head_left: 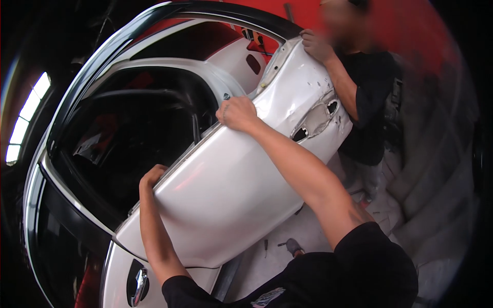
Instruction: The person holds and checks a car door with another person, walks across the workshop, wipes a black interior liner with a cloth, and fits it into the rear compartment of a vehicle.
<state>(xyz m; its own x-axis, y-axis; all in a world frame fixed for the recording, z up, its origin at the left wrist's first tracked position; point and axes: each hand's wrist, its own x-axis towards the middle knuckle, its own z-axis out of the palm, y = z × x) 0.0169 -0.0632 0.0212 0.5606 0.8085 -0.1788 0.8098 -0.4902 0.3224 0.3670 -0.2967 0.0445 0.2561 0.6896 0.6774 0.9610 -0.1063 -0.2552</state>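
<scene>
A white car door (231, 177) stretches diagonally across the middle, its window frame open with no glass visible. My left hand (152, 176) hooks over the window sill at the lower left, its fingers partly hidden behind the edge. Farther up the same sill, my right hand (237, 113) is closed over the edge, fingertips on the inner side. Scratched, dented metal surrounds the bare handle recess (316, 120) near the door's far end. A co-worker's hand (316, 45) rests on the upper corner beside the black window frame (241, 14).
The co-worker (367, 102) stands at the far end in a dark shirt. Below the door, a thin dark tool (265, 247) lies on the pale floor (262, 274) near a shoe (294, 246). Another white panel with a chrome handle (137, 287) is at lower left.
</scene>
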